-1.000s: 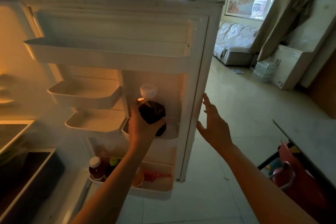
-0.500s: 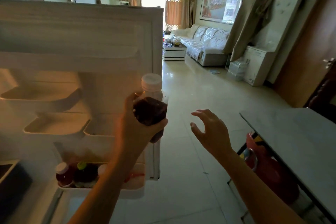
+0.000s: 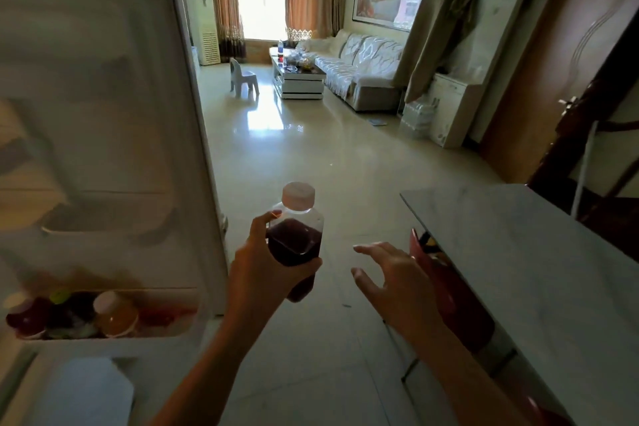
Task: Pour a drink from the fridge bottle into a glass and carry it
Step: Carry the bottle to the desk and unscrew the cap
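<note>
A small clear bottle (image 3: 295, 235) with a white cap and dark red drink stands upright in my left hand (image 3: 257, 273), whose fingers wrap round its lower half. It hangs in the air just right of the open fridge door (image 3: 114, 135). My right hand (image 3: 390, 282) hovers to the right of the bottle, fingers spread and loosely bent, holding nothing. No glass is in view.
The door's bottom shelf (image 3: 103, 332) holds several other bottles. A grey marble-top table (image 3: 539, 273) stands at the right, a red chair (image 3: 449, 290) tucked beside it. Tiled floor (image 3: 297, 156) runs ahead to a coffee table (image 3: 299, 79), small chair and sofa (image 3: 363, 76).
My left hand lifted the bottle out of the door shelf and carried it right, away from the fridge. My right hand left the door edge. The view turned right toward the room.
</note>
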`<state>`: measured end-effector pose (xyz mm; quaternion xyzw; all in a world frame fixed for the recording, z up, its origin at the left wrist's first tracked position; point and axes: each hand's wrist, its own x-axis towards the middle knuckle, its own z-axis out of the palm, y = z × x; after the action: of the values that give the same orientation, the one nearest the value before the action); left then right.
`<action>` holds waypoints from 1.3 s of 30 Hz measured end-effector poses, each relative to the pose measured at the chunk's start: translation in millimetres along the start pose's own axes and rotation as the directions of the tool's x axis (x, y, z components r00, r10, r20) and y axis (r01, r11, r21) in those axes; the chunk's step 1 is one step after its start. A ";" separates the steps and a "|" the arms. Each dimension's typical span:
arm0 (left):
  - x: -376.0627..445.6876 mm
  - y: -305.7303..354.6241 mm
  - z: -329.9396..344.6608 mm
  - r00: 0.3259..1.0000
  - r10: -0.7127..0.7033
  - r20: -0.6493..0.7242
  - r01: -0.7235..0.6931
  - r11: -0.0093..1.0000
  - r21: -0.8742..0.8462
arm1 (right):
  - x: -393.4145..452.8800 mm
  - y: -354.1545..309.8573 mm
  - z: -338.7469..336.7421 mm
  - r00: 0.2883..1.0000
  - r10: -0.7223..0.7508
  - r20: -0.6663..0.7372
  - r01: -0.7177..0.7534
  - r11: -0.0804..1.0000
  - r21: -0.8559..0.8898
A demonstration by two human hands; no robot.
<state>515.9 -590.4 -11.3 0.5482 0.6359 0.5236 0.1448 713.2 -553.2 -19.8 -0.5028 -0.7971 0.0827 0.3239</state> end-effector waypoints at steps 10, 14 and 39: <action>65.5 -25.8 65.4 0.999 -0.039 0.022 0.038 0.999 0.033 | 69.5 51.3 31.9 0.994 -0.006 0.108 0.007 1.000 -0.010; 123.2 -50.4 91.9 0.997 -0.081 -0.015 0.081 0.996 0.027 | 131.0 74.0 54.8 0.987 -0.024 0.162 0.029 0.999 -0.028; 444.9 -196.4 126.3 0.875 -0.267 -0.404 0.367 0.910 0.191 | 533.6 111.0 258.1 0.812 -0.432 0.392 0.389 0.902 0.189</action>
<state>345.7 -119.4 -51.5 0.3414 0.7969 0.4973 0.0336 489.8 6.5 -39.8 -0.2716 -0.9327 0.1577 0.1775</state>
